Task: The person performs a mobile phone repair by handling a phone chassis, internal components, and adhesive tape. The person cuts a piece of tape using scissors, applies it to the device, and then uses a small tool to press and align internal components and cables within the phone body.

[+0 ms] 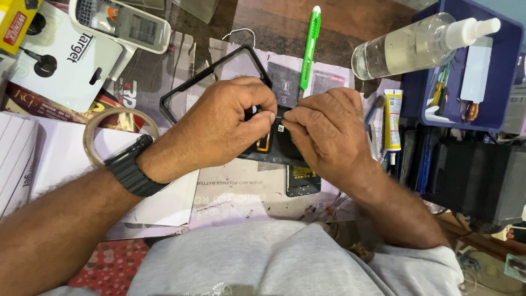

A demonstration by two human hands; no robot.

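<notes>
My left hand (227, 123) and my right hand (329, 131) meet over an opened black phone (301, 178) that lies on a sheet of paper. Fingertips of both hands pinch at small parts inside it, near an orange flex strip (263, 143) and a small white tag (280, 128). Most of the phone is hidden under my hands; only its lower end shows. I wear a black watch (130, 167) on the left wrist. A black phone frame (216, 71) lies just behind my left hand.
A green-handled tool (309, 46) lies behind my hands. To the right are a clear spray bottle (416, 41), a blue tray (493, 118), a small glue tube (392, 123) and a black box (476, 178). At left lie a tape roll (109, 118), papers and a white handset (123, 22).
</notes>
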